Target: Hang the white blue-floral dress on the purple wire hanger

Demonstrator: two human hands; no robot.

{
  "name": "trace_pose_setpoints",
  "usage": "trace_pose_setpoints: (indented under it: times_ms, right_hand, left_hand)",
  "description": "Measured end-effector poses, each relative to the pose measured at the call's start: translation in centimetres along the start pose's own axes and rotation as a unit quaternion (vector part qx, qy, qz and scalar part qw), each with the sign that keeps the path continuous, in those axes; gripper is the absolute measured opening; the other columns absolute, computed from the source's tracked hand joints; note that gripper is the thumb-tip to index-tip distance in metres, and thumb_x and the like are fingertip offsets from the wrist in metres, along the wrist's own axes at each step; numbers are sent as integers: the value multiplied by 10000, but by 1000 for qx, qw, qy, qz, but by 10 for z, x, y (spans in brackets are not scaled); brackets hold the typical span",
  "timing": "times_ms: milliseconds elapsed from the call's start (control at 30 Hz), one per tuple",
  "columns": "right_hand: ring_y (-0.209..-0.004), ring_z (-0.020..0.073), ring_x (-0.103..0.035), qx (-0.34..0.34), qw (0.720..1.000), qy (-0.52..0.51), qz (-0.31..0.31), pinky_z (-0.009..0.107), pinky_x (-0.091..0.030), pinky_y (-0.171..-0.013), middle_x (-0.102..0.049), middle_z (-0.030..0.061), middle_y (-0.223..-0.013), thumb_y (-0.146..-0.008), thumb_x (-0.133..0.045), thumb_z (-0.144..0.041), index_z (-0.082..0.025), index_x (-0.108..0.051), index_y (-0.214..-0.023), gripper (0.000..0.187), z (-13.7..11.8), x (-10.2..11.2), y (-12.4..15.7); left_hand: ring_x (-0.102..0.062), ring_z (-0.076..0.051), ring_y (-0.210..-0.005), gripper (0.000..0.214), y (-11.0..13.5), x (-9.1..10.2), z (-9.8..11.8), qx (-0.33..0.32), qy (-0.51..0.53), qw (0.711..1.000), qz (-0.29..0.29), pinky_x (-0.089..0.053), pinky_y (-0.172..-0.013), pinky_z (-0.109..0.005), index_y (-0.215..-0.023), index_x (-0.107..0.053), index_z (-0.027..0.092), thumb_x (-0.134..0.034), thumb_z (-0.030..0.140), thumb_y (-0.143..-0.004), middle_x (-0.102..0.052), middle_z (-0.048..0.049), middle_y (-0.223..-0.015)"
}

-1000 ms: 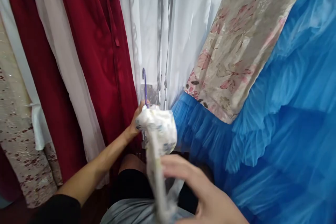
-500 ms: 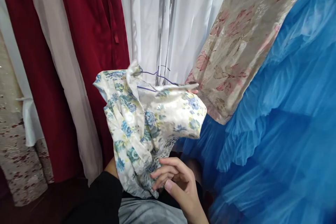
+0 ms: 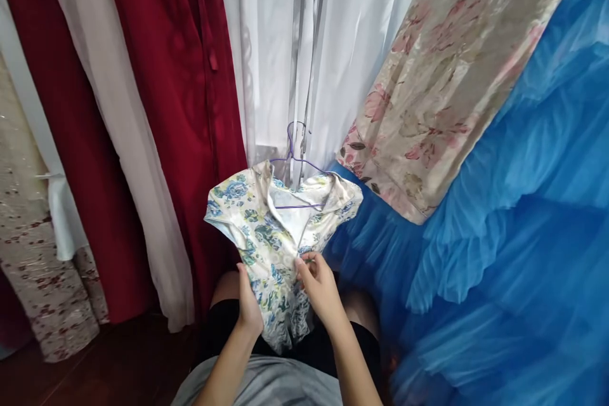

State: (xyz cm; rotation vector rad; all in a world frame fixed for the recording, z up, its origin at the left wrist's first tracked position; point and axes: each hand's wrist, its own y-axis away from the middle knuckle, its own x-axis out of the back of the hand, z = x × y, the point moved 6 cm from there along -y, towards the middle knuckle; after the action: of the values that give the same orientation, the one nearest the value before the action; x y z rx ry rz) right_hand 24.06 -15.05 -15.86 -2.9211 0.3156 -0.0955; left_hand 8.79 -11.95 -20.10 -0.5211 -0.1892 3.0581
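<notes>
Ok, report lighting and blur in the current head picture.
Head view: white hanging fabric is brightest; dark brown floor sits in shadow; the short-sleeved white garment with blue flowers looks fairly sharp; the ruffled blue tulle blurs toward the lower right.

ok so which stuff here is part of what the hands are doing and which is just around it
In use:
blue-flowered garment, right hand at its front, left hand at its side
purple hanger, its bar showing in the neckline

Just around:
red cloth
white cloth
beige pink-flowered cloth
blue ruffled cloth
</notes>
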Motion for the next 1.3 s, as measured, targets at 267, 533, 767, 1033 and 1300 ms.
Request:
trace_pose_setpoints:
  times_ms: [267,533,767,1033,1300]
  right_hand:
    - [-583,152,-379,87,980,179,-11,280,-275,-563,-381,-41,-595,-985,-450,-534,-236,-353,-647,460,-15,1,-15]
    - [-567,161,-489,105,940,311,-92,275,-294,-594,-483,-24,-561,-1030,-397,-523,-211,-483,-630,514,-27,16,-12]
    - [-607,168,-558,181,836,474,-209,281,-274,-601,-643,27,-659,-1037,-446,-357,-204,-611,-722,387,-65,-2,-17]
    - [-589,168,-497,278,739,562,-246,300,-258,-610,-644,43,-666,-1004,-525,-307,-195,-673,-731,330,-140,-6,-102]
    - [-645,193,-507,317,750,571,-107,307,-222,-601,-613,63,-690,-1012,-455,-360,-183,-636,-748,366,-203,-6,-162]
  left_hand:
    - [-671,-338,-1178,528,10,18,0,8,-30,998,48,-527,-1015,-458,-1164,-694,188,-829,434,-716,-742,-128,-1193]
    - [-642,-298,-1155,299,4,50,10,-166,-208,956,127,-497,-1025,-437,-1162,-599,224,-613,263,-866,-681,-110,-1190]
    - [-579,-281,-1155,284,8,-7,32,-297,-335,893,-36,-479,-996,-436,-1183,-512,251,-600,238,-913,-582,-117,-1180]
    - [-587,-209,-777,109,1,-47,21,-212,-362,892,-167,-464,-733,-333,-845,-456,239,-516,201,-927,-562,-23,-813]
    - [-604,-219,-789,93,-3,-32,21,-190,-432,853,-225,-456,-726,-339,-832,-512,229,-568,209,-902,-607,-29,-836]
